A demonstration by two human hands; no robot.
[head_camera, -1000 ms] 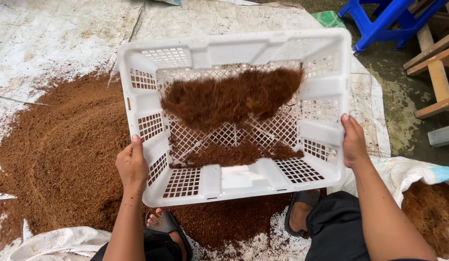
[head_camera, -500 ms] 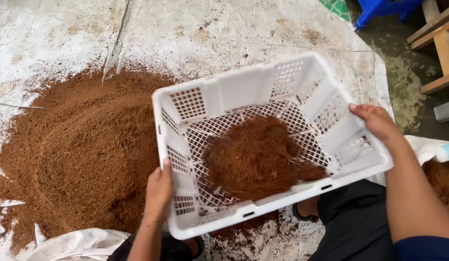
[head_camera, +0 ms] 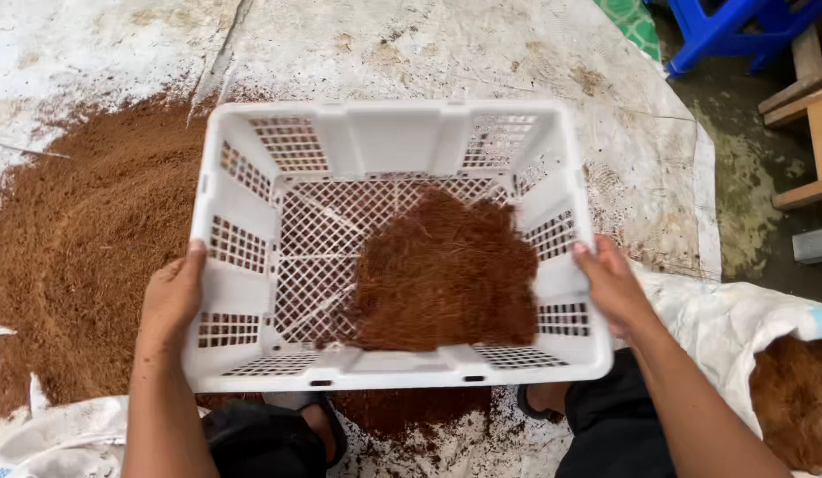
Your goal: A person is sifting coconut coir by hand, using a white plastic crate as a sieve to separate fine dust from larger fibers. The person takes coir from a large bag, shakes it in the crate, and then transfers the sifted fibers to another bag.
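Nearest the camera, the person's dark-clothed knees and a dark sandal (head_camera: 327,425) show under the near rim of the white perforated plastic crate (head_camera: 393,367). The left hand (head_camera: 172,296) is clamped on the crate's left near wall, thumb over the rim; the right hand (head_camera: 610,283) grips the right wall in the same way, fingers closed around the edge. The crate hangs in the air between them, above the ground.

Half a second ago the crate was skewed, its right corner swung away and tilted; now it sits square to the person and nearly level. The clump of reddish-brown coarse fibre (head_camera: 446,274) has slid from the middle of the mesh floor to the right near part, leaving the left part of the mesh bare. That reads as one stroke of a side-to-side shake, the finer grains dropping through the holes while the coarse strands remain.

Beyond and to the left lies the broad heap of fine brown powder (head_camera: 83,239) on the pale stained sheet (head_camera: 446,53). At the right, a white sack (head_camera: 738,319) holds more fibre. Farthest off stand a blue plastic stool (head_camera: 729,26) and wooden planks (head_camera: 809,97).
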